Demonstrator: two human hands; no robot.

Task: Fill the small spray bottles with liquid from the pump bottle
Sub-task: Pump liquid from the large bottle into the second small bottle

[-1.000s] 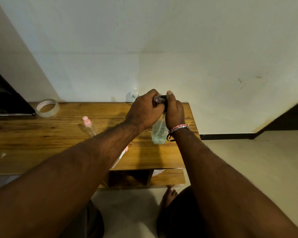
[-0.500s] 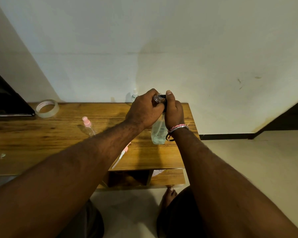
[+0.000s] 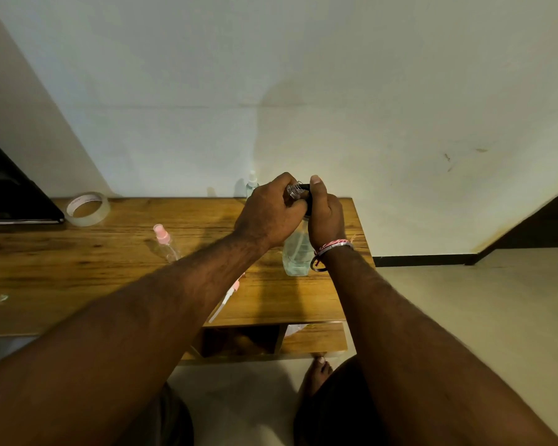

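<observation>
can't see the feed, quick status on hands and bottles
Left hand grips small clear bottle at pump spout. Right hand grips black pump head of clear pump bottle. Pink-capped spray bottle stands clear.

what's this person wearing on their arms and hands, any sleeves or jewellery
Both forearms are bare, with no sleeves in view. The right wrist carries a pink-and-white thread band and a thin dark bangle just behind it. The left hand and right hand show no gloves; rings cannot be made out.
</observation>
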